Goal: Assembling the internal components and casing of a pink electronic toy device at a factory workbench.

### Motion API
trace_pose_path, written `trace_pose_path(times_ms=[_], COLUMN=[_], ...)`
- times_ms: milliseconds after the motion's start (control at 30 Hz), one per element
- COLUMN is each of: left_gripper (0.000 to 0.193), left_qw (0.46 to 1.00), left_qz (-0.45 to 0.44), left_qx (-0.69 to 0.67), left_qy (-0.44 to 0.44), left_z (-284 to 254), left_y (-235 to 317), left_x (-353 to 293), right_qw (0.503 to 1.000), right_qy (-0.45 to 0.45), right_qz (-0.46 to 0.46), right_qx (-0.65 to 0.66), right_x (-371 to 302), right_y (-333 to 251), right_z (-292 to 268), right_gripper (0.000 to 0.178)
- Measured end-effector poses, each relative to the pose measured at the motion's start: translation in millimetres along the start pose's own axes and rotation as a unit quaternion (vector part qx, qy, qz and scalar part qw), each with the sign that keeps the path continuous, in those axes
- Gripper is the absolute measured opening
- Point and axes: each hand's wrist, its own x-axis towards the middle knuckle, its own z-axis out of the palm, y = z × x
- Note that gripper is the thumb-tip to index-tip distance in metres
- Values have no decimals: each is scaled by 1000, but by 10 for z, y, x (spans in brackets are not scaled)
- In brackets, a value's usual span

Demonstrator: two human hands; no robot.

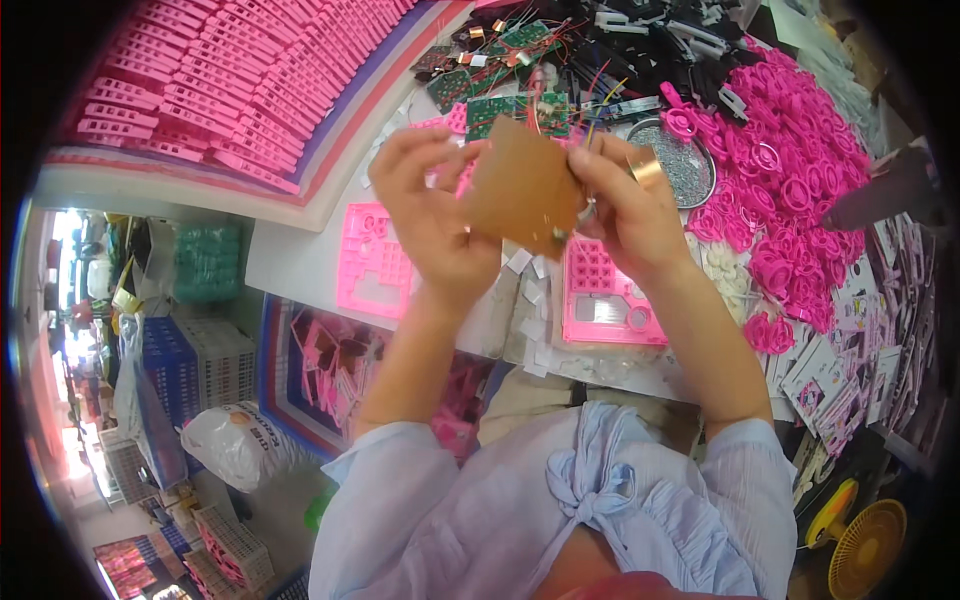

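A flat, roughly square brown board is held up tilted above the tabletop, its matt tan face toward the viewer, slightly blurred, with small bright flecks near the lower edge. The right hand pinches its right edge between thumb and fingers, a shiny gold-coloured curved strip beside the knuckles. The left hand's fingers are spread and bent at the board's left side; whether they grip it I cannot tell.
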Motion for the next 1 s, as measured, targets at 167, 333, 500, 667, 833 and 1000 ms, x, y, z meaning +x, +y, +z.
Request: trace_pose_path(times_ms=[167,333,500,667,833,1000], left_gripper=[32,14,41,82,54,36], left_qw=[910,988,921,781,714,664], left_qz=[-282,-119,-41,-338,-542,-559], left_qx=[-304,-14,16,-240,-306,-464], left_qy=[-8,-99,-387,-467,-322,-177], left_z=[-42,-75,-496,-590,-121,-191], left_y=[215,79,88,155,450,247], left_x=[-178,-173,-68,-112,-232,-354], right_qw=[1000,996,996,950,962,998], right_qy=[-11,-54,-58,-190,-185,-22], right_qz=[11,-29,-18,59,-52,56], right_qx=[-2,67,-72,-242,-193,-22], right_x=[-191,-361,-364,-187,-110,-451], right_y=[91,128,-178,-427,-276,-93], right_z=[23,-35,-374,-471,-294,-859], right_gripper=[26,19,20,23,29,17])
